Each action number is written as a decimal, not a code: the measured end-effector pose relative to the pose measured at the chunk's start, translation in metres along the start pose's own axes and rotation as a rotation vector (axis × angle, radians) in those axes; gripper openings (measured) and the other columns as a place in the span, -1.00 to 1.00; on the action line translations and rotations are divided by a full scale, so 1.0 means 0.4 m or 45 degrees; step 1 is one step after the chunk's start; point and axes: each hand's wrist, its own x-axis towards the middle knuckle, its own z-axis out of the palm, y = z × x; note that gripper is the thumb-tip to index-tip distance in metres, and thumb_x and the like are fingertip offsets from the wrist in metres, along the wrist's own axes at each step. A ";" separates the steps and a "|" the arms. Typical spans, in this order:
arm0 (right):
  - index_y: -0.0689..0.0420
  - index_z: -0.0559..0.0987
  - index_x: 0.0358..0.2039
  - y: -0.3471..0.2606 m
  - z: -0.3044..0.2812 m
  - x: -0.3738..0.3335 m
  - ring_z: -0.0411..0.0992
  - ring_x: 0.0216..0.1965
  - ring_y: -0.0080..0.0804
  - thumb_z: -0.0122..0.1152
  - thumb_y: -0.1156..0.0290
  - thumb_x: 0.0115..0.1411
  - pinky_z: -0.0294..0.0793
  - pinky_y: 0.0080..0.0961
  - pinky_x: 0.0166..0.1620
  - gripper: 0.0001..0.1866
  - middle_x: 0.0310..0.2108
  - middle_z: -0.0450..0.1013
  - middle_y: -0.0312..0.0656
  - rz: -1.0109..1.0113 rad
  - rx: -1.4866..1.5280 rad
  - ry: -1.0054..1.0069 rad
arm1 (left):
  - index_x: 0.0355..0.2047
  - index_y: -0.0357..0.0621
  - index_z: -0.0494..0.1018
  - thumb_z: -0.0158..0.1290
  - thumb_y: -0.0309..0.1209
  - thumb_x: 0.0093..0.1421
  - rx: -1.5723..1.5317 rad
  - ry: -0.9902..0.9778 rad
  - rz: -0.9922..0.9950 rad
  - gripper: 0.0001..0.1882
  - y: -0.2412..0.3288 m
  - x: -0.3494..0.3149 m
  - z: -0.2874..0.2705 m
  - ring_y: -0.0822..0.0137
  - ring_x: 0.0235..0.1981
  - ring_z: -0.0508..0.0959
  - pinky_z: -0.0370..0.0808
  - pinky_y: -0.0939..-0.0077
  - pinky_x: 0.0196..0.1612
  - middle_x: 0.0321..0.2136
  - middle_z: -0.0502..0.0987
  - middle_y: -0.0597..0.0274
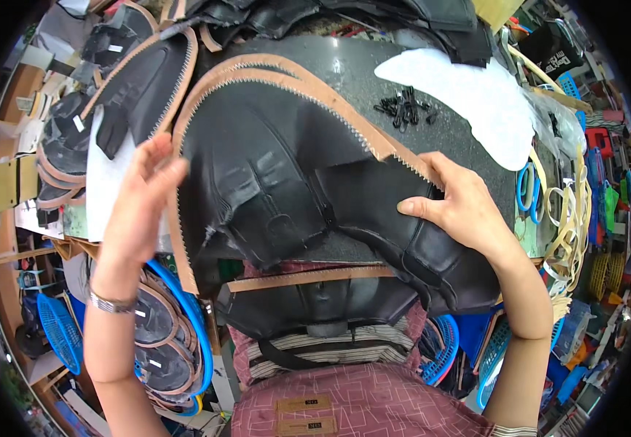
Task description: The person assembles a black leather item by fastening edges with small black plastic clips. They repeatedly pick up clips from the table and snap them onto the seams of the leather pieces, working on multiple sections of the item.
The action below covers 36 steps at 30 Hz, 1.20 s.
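A large black leather-like panel with a tan, zigzag-stitched border lies over the front of the dark worktop, with folded black flaps at its middle and right. My right hand grips its right edge, thumb on top and fingers at the tan border. Beside the panel's left border is my left hand, thumb and fingers apart and slightly blurred; whether it touches the border I cannot tell. A smaller black piece with a tan strip hangs at the table's front edge, over my lap.
A white sheet and a heap of small black parts lie on the worktop. More tan-edged black panels are at the left. Blue-handled scissors sit at the right; blue baskets stand below.
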 end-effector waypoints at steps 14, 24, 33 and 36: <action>0.18 0.52 -0.22 -0.250 -0.373 0.279 0.43 -0.39 -0.68 0.27 0.26 0.04 0.45 -0.68 -0.24 -0.66 -0.38 0.48 -0.36 -0.324 0.380 -0.178 | 0.00 -0.30 0.30 0.03 -0.45 0.17 -0.618 -0.168 0.401 -0.61 0.297 0.165 -0.145 0.36 -0.26 0.56 0.55 0.45 -0.18 -0.20 0.51 0.16; 0.21 0.52 -0.20 -0.199 -0.427 0.712 0.32 -0.27 -0.56 0.26 0.27 0.08 0.30 -0.55 -0.14 -0.66 -0.35 0.43 -0.35 -0.124 0.012 -0.221 | 0.02 -0.34 0.27 0.11 -0.04 0.11 0.772 -0.023 0.855 -0.34 0.116 0.330 -0.016 0.23 -0.16 0.46 0.41 0.42 -0.10 -0.19 0.47 0.06; 0.18 0.54 -0.19 -0.333 -0.411 0.633 0.38 -0.39 -0.67 0.20 0.26 0.14 0.38 -0.67 -0.28 -0.70 -0.38 0.48 -0.38 -0.479 0.320 -0.441 | -0.11 -0.15 0.41 0.08 -0.27 0.14 -1.277 -0.692 0.297 -0.66 0.275 0.378 0.216 0.33 -0.12 0.50 0.41 0.27 0.03 -0.15 0.51 0.24; 0.16 0.55 -0.20 -0.447 -0.461 0.599 0.40 -0.36 -0.64 0.18 0.17 0.15 0.40 -0.64 -0.24 -0.66 -0.38 0.48 -0.35 -0.678 0.084 -0.106 | -0.15 -0.30 0.40 0.02 -0.37 0.14 -1.134 -0.482 0.477 -0.69 0.405 0.356 0.117 0.23 -0.19 0.55 0.48 0.24 -0.02 -0.20 0.53 0.09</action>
